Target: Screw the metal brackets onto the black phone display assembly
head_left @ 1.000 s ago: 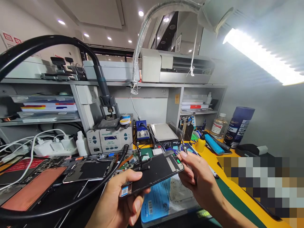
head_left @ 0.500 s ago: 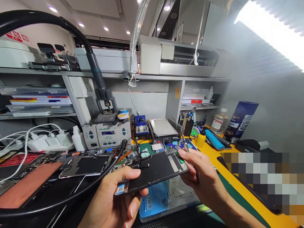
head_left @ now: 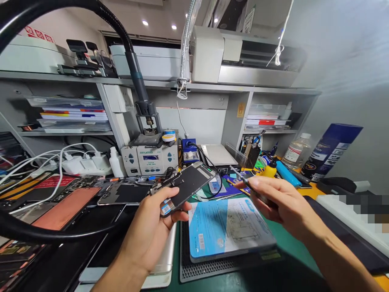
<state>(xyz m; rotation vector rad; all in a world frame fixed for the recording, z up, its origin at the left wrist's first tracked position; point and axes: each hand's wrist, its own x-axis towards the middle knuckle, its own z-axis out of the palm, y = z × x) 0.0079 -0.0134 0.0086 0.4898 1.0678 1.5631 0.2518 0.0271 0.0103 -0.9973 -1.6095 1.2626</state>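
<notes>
My left hand (head_left: 158, 215) grips a black phone screen (head_left: 194, 180) by its near end, thumb on top and fingers beneath. The screen's back faces up, with a small flex cable and a blue-white sticker at the held end. To the right, my right hand (head_left: 273, 194) is closed round a slim pointed metal tool (head_left: 241, 177), its tip pointing up and left, apart from the screen. The grip hides most of the tool, so its exact kind is unclear. Below and between both hands lies a blue-and-white packaged box (head_left: 225, 231) on a dark perforated mat (head_left: 209, 271).
A hot-air rework station (head_left: 148, 160) stands behind the screen, its black hose (head_left: 75, 235) looping across the left. Phone parts (head_left: 124, 194) crowd the left side. A heating plate (head_left: 217, 155), a yellow bottle (head_left: 270, 169) and a spray can (head_left: 331, 152) stand at the back right.
My right hand has moved away from the screen, rightward, with the pointed tool. My left hand now holds the screen alone, tilted further up at its far end. The view has shifted.
</notes>
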